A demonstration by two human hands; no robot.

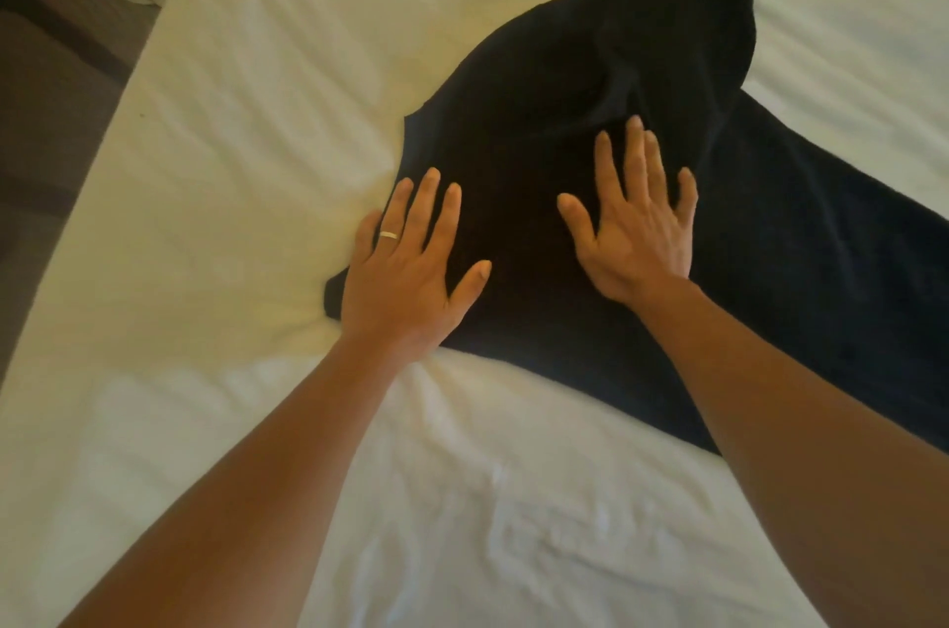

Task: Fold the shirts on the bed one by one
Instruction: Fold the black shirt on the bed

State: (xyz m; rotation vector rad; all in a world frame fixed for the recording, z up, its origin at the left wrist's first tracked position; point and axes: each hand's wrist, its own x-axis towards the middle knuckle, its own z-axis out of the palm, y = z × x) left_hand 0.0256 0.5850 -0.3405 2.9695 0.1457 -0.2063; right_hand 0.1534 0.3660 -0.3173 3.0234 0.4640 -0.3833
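Both hands, left hand (405, 262) and right hand (637, 226), press flat-fingered on a dark shirt (590, 77) whose length runs toward one o'clock across the bed (257, 88).

Two bare forearms without sleeves, left hand (411, 262) wearing a plain silver band (388, 235) on the ring finger, right hand (637, 221) without jewellery, short unpainted fingernails, wrists free of watch or bracelet

The single head view looks steeply down and forward, from close above, at the bed (257, 113).
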